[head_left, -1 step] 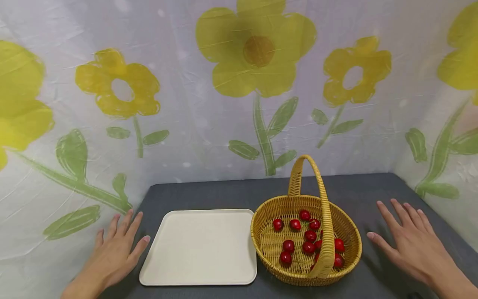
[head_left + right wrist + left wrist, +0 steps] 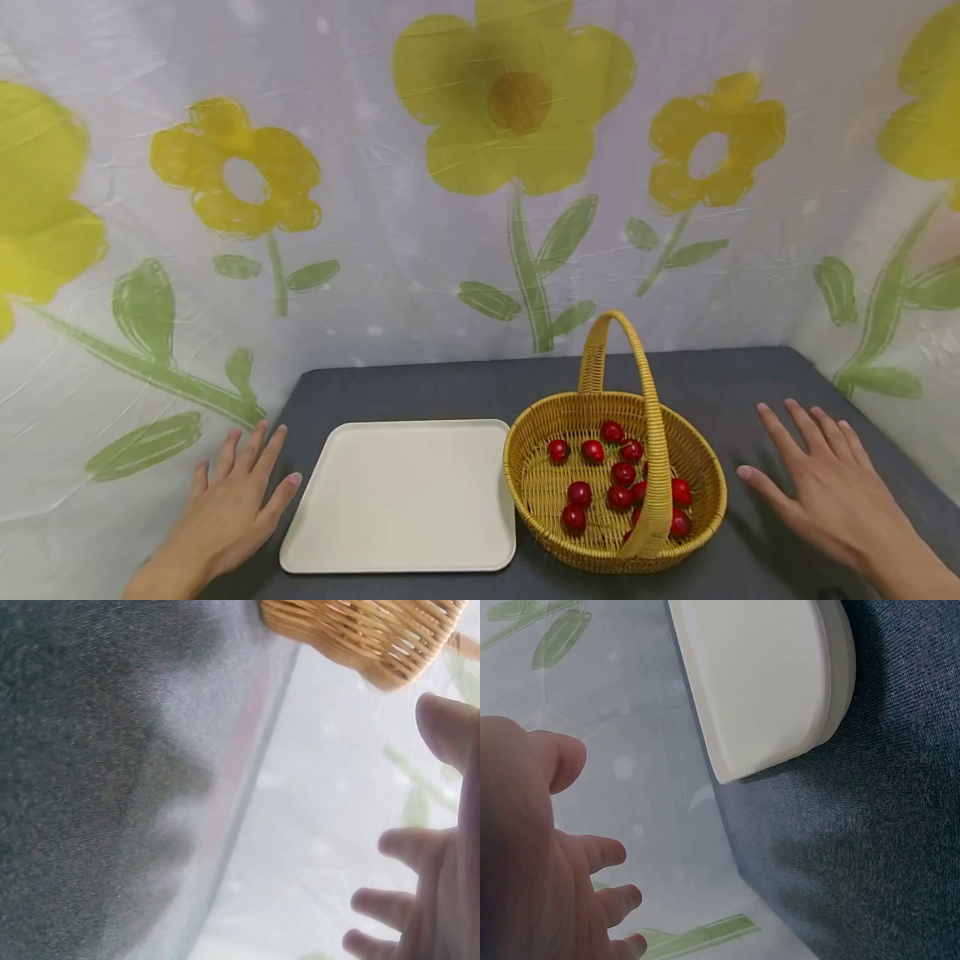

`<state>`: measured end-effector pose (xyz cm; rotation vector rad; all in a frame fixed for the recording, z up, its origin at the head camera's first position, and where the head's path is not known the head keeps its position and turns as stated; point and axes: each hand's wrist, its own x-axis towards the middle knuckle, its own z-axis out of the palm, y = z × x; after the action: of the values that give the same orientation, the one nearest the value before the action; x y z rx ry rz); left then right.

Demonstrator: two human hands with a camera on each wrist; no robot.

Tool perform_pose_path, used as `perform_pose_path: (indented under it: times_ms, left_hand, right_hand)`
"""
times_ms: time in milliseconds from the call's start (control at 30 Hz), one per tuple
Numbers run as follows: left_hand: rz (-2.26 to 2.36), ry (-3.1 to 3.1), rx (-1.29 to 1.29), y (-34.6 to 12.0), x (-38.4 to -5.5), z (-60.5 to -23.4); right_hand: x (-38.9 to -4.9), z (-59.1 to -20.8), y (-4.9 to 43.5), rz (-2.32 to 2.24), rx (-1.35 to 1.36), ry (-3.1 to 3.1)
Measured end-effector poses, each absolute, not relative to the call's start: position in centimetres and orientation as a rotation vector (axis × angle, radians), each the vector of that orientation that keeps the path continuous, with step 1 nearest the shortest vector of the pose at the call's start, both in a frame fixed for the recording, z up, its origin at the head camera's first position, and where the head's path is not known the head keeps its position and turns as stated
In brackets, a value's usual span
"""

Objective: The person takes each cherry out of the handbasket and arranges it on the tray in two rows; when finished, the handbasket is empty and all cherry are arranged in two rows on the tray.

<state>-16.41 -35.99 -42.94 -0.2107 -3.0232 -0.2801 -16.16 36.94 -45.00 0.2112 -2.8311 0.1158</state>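
Flower-printed sheeting (image 2: 405,275) hangs behind a dark tabletop (image 2: 427,392).

No legible text, label, brand, number or sign anywhere

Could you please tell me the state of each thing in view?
White tray: lying flat, rim up
Wicker basket: upright, handle raised, holding cherries
Red cherries: loose, scattered inside the basket
Left hand: fingers spread, holding nothing
Right hand: fingers spread, holding nothing
Flowered backdrop: hanging, slightly creased
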Motion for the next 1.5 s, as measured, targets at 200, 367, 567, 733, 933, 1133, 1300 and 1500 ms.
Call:
perform_pose_path:
  times_ms: [200,367,567,733,933,1133,1300,1500]
  left_hand:
    - [-0.301,-3.019,-0.218,-35.8,-16.4,-43.0]
    - [-0.305,-2.996,-0.241,-35.8,-16.4,-42.9]
    - [-0.538,-2.795,-0.371,-35.7,-16.2,-42.4]
    - [-0.855,-2.601,-0.495,-34.7,-15.5,-41.2]
    - [-1.517,-2.35,-0.824,-34.1,-15.4,-39.6]
    - [-1.834,-2.094,-1.167,-32.9,-15.7,-38.5]
    - [-1.911,-1.985,-1.309,-30.6,-16.4,-37.7]
    - [-1.899,-1.948,-1.41,-27.8,-17.2,-36.7]
  right_hand:
    - [-16.1,-44.8,36.9,0.126,0.189,-2.851]
    - [-16.1,-44.6,37.0,0.144,0.186,-2.849]
    - [-15.8,-43.8,37.0,0.382,0.262,-2.875]
    - [-15.0,-42.6,36.4,0.711,0.307,-2.835]
    - [-14.5,-41.5,35.9,0.882,0.31,-2.776]
    - [-14.4,-41.7,35.4,0.896,0.274,-2.711]
    - [-14.7,-42.2,34.6,1.007,0.349,-2.628]
    - [-15.1,-43.2,33.5,1.146,0.417,-2.584]
